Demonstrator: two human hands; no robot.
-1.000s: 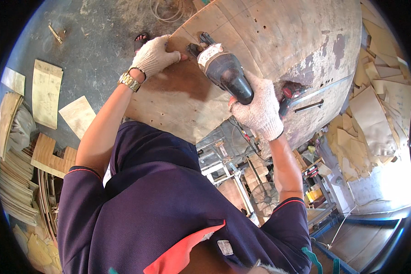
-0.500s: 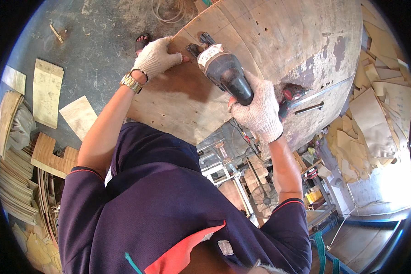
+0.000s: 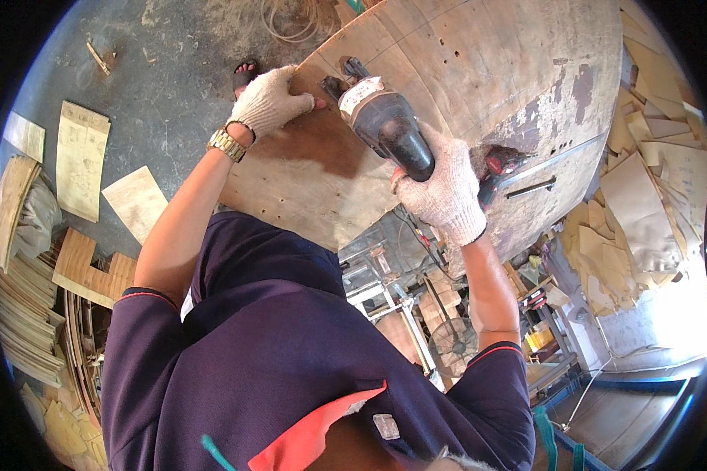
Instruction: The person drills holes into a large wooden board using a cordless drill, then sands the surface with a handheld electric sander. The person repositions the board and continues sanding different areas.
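Large plywood panel (image 3: 479,86) spread across the upper half of the view, from about 11 o'clock round to 3 o'clock, worn and stained, with small drilled holes and grey patches toward the right edge. Left hand (image 3: 269,100), in a white knit glove, pressed flat on the panel's near-left corner at 11 o'clock, fingers spread and not closed round anything; gold-coloured wristwatch (image 3: 226,144) on that wrist. Right hand (image 3: 446,188), likewise gloved, wrapped tight round the rear grip of a dark power tool (image 3: 385,125), just right of centre at roughly 1 o'clock. Tool body angled up and left from the right hand, its working end resting on the panel surface just beside the left fingertips; exact contact point of the bit not discernible. Hands apart, tool nose lying between them. Red-handled object (image 3: 501,163) partly hidden behind the right hand, at 2 o'clock on the panel. Sandalled foot (image 3: 245,75) visible on the concrete floor (image 3: 173,94) above the left hand at 11 o'clock. Loose plywood offcuts (image 3: 80,157) on the floor at 9 o'clock, stacked curved wooden pieces (image 3: 23,314) at 8 o'clock, further sheet scraps (image 3: 644,196) piled at 3 o'clock. Metal frame parts (image 3: 401,298) below the panel edge near centre.
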